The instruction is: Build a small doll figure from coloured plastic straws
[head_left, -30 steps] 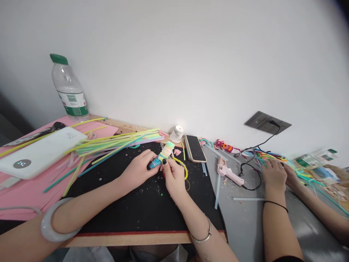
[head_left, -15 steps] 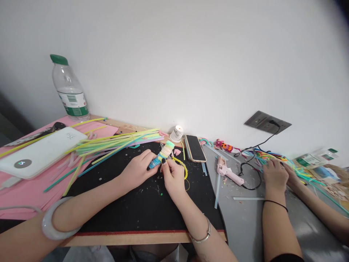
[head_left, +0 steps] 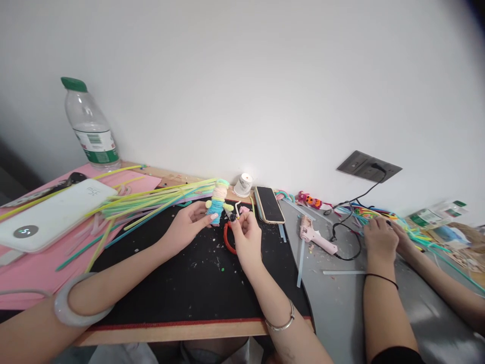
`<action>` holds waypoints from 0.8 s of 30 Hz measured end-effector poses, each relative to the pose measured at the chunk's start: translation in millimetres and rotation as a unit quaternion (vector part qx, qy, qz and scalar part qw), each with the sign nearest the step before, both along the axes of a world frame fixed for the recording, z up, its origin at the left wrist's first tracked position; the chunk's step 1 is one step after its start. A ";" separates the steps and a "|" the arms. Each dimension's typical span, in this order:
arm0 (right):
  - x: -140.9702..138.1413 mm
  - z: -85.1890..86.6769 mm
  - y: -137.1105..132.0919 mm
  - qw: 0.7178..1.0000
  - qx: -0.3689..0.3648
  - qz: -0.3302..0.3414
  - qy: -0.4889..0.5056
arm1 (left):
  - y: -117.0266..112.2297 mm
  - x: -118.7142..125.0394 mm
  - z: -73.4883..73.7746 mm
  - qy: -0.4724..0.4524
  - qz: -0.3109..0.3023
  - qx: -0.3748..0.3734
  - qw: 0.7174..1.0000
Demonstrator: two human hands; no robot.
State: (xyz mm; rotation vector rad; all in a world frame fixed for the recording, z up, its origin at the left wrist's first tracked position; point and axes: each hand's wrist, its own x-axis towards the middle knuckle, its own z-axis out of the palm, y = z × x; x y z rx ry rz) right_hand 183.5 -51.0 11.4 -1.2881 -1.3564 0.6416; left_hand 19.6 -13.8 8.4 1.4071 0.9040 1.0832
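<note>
My left hand (head_left: 192, 218) is closed around a small pipe-cleaner doll (head_left: 215, 207). The doll is held roughly upright, with a blue body, yellow arms, a pale head and a green top. Just to its right, my right hand (head_left: 247, 237) has its thumb and fingers pinched on what looks like a pair of scissors (head_left: 227, 238). One red handle loop hangs out beside the palm; the blades are mostly hidden near the doll's arm. Between the doll and my fingers a thin white bent piece (head_left: 238, 207) sticks up.
Pipe cleaners (head_left: 151, 200) lie on pink paper (head_left: 41, 283) beside a white power bank (head_left: 56, 215) and a bottle (head_left: 91, 126). Behind the black mat (head_left: 170, 288) stand a paper cup (head_left: 243, 185) and phone (head_left: 270, 205). Rightward are a glue gun (head_left: 317, 237) and a co-worker's hands (head_left: 381, 240).
The doll has turned from lying tilted to upright, its face and arms showing. My right hand has turned the scissors: a red loop now shows on the left, where a yellow one showed right.
</note>
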 end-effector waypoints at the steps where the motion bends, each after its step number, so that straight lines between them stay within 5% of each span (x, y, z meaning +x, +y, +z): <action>1: -0.5 -1.3 1.0 1.000 -0.005 0.006 0.008 | -0.2 0.2 0.5 -0.009 -0.003 -0.002 1.000; 13: -5.4 -13.1 2.1 0.988 -0.071 0.124 0.055 | 0.0 4.8 -8.2 0.001 0.005 0.003 1.000; 24: -11.1 -11.1 5.3 0.974 -0.097 0.128 0.160 | -5.8 7.4 -3.3 0.029 0.001 0.020 0.999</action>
